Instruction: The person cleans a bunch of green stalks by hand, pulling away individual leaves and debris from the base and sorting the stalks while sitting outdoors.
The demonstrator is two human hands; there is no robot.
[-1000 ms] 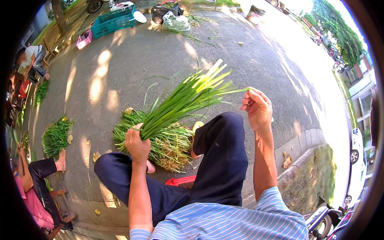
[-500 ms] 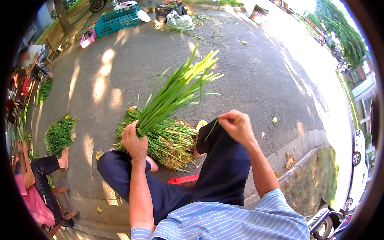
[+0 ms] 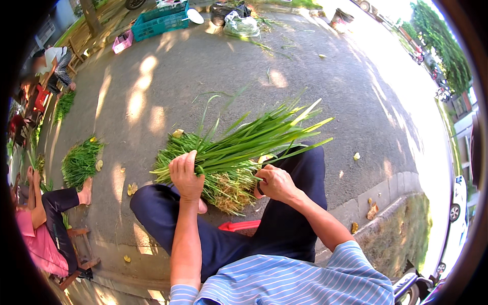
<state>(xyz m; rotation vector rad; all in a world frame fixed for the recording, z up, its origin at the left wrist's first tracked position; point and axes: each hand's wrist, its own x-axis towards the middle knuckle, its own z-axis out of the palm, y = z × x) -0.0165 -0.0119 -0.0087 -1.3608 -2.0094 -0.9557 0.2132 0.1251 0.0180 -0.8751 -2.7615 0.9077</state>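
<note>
My left hand is closed round the near end of a bunch of garlic chives. The long green leaves fan out to the right, over the heap and up to my right knee. My right hand sits low beside my right leg with its fingers pinched together; whatever they hold is too small to make out. Between my feet lies a heap of chives, with pale, straw-like stems on its near side. The bunch in my left hand hides part of that heap.
A red plastic piece shows between my legs. To the left sit a smaller chive pile and a person in pink. Farther off are another person, a teal crate, a pink basket and a plastic bag.
The bunch has swung from pointing up and away to lying over rightward. My right hand has come down and left from above my knee, where it pinched a single leaf.
</note>
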